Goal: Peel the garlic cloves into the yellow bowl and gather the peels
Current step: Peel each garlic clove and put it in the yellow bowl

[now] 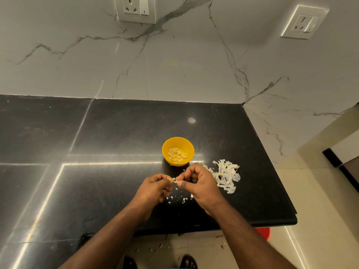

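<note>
2 hands, the left hand (155,186) and right hand (200,183), pinch 1 garlic clove (175,180) between them above the desk (97,152). Just behind sits the yellow bowl (178,151); peels (226,176) lie right of the right grip.

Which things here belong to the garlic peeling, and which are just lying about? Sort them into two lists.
Part of the job:
yellow bowl holding peeled cloves
garlic clove pinched between left hand and right hand
peel pile right of the hands
small peel scraps on the black counter

Just lying about:
two wall sockets
red object below the counter
</note>
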The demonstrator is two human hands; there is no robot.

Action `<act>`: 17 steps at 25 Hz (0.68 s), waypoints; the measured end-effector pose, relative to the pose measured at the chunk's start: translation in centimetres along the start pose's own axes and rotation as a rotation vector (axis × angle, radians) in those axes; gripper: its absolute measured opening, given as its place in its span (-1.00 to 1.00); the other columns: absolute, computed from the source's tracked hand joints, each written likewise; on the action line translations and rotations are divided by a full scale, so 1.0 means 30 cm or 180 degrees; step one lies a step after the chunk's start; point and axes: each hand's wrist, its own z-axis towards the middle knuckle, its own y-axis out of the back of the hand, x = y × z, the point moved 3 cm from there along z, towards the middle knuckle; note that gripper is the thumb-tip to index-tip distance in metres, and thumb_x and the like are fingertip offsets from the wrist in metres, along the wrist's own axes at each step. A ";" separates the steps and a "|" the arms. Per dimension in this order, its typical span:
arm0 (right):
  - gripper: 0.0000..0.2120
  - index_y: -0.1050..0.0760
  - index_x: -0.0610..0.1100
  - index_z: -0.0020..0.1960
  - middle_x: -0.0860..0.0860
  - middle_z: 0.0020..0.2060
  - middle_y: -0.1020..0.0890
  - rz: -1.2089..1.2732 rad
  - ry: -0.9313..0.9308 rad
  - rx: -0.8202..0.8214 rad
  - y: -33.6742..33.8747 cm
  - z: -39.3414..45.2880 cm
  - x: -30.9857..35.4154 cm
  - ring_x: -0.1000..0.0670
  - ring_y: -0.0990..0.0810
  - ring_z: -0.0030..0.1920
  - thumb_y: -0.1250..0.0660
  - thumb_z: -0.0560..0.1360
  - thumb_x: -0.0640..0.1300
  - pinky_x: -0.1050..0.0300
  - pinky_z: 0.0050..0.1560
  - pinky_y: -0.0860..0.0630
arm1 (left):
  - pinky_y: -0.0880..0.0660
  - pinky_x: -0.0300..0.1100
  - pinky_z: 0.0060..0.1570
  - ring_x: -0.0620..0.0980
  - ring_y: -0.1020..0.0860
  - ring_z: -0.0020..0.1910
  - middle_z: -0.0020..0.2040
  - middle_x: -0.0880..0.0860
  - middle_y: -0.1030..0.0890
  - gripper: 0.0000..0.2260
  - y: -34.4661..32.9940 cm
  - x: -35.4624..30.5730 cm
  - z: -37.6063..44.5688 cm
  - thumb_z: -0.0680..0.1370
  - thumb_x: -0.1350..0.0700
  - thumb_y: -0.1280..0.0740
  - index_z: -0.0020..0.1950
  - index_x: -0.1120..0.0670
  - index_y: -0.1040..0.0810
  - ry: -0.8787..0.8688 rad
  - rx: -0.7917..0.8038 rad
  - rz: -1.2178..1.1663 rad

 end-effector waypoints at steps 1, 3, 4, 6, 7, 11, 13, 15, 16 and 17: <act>-0.77 -0.49 -0.18 -0.12 -0.14 -0.14 -0.72 0.0028 -0.0016 -0.0016 0.002 0.001 0.000 -0.07 -0.69 -0.11 -0.48 0.41 -0.43 0.01 0.01 -0.64 | -0.34 -0.24 -0.37 -0.11 -0.47 -0.37 -0.30 0.03 -0.57 -0.92 0.002 0.002 0.001 0.60 0.22 -0.32 -0.04 0.15 -0.61 0.0010 -0.0044 0.0027; -0.77 -0.49 -0.20 -0.12 -0.13 -0.14 -0.72 0.0072 -0.0035 -0.0046 0.006 0.003 -0.002 0.02 -0.68 -0.13 -0.47 0.41 -0.44 0.09 -0.02 -0.64 | -0.36 -0.24 -0.37 -0.10 -0.49 -0.35 -0.29 0.03 -0.59 -0.93 0.009 0.003 0.002 0.59 0.22 -0.34 -0.05 0.14 -0.61 -0.0037 -0.0154 0.0181; -0.77 -0.48 -0.21 -0.11 -0.12 -0.15 -0.72 0.0086 -0.0038 -0.0057 0.008 0.005 -0.004 0.03 -0.68 -0.13 -0.47 0.41 -0.45 0.10 -0.02 -0.64 | -0.38 -0.24 -0.35 -0.08 -0.51 -0.33 -0.28 0.04 -0.60 -0.94 0.014 0.002 0.002 0.58 0.22 -0.35 -0.05 0.14 -0.62 -0.0096 -0.0209 0.0318; -0.77 -0.48 -0.21 -0.11 -0.11 -0.15 -0.72 0.0082 -0.0035 -0.0075 0.009 0.007 -0.006 0.03 -0.68 -0.12 -0.47 0.41 -0.45 0.10 -0.02 -0.64 | -0.42 -0.25 -0.33 -0.05 -0.53 -0.28 -0.26 0.07 -0.61 -0.93 0.018 -0.003 0.001 0.56 0.25 -0.36 -0.05 0.13 -0.63 -0.0235 -0.0259 0.0567; -0.77 -0.48 -0.20 -0.11 -0.11 -0.15 -0.72 0.0078 -0.0031 -0.0082 0.009 0.008 -0.008 0.03 -0.68 -0.12 -0.47 0.41 -0.45 0.10 -0.02 -0.64 | -0.43 -0.26 -0.32 -0.04 -0.53 -0.27 -0.26 0.08 -0.61 -0.89 0.018 -0.005 0.002 0.55 0.29 -0.34 -0.05 0.12 -0.64 -0.0284 -0.0272 0.0648; -0.77 -0.49 -0.18 -0.12 -0.10 -0.14 -0.72 0.0015 0.0000 -0.0114 0.012 0.013 -0.013 -0.01 -0.69 -0.09 -0.48 0.41 -0.43 0.06 0.00 -0.65 | -0.41 -0.22 -0.32 0.02 -0.51 -0.24 -0.20 0.17 -0.65 -0.80 0.024 -0.010 0.004 0.58 0.25 -0.30 -0.07 0.04 -0.70 -0.0258 -0.0298 0.0762; -0.77 -0.49 -0.18 -0.13 -0.10 -0.14 -0.72 -0.0020 0.0029 -0.0148 0.012 0.014 -0.013 -0.02 -0.69 -0.09 -0.48 0.41 -0.43 0.03 0.02 -0.65 | -0.39 -0.24 -0.34 0.00 -0.52 -0.23 -0.11 0.15 -0.70 -0.87 0.019 -0.017 0.001 0.59 0.15 -0.36 -0.06 0.03 -0.71 -0.0214 -0.0149 0.0553; -0.74 -0.48 -0.14 -0.16 -0.09 -0.16 -0.72 -0.0074 0.0067 -0.0154 0.009 0.015 -0.007 -0.03 -0.69 -0.09 -0.48 0.41 -0.42 0.03 0.00 -0.64 | -0.39 -0.26 -0.34 -0.06 -0.53 -0.23 -0.09 0.09 -0.73 -0.90 0.012 -0.023 -0.004 0.58 0.10 -0.41 -0.05 0.06 -0.71 -0.0164 0.0010 0.0372; -0.73 -0.47 -0.12 -0.17 -0.08 -0.16 -0.72 -0.0131 0.0088 -0.0151 0.007 0.014 -0.005 -0.03 -0.70 -0.09 -0.49 0.41 -0.41 0.03 -0.01 -0.63 | -0.39 -0.27 -0.34 -0.08 -0.54 -0.24 -0.08 0.07 -0.73 -0.91 0.009 -0.025 -0.006 0.57 0.09 -0.42 -0.04 0.08 -0.71 -0.0151 0.0040 0.0343; -0.73 -0.47 -0.10 -0.18 -0.06 -0.16 -0.72 -0.0211 0.0111 -0.0153 0.006 0.014 -0.004 -0.02 -0.69 -0.09 -0.50 0.41 -0.39 0.02 -0.02 -0.63 | -0.40 -0.27 -0.35 -0.08 -0.54 -0.25 -0.08 0.08 -0.73 -0.91 0.008 -0.026 -0.007 0.56 0.10 -0.43 -0.04 0.09 -0.71 -0.0139 0.0042 0.0314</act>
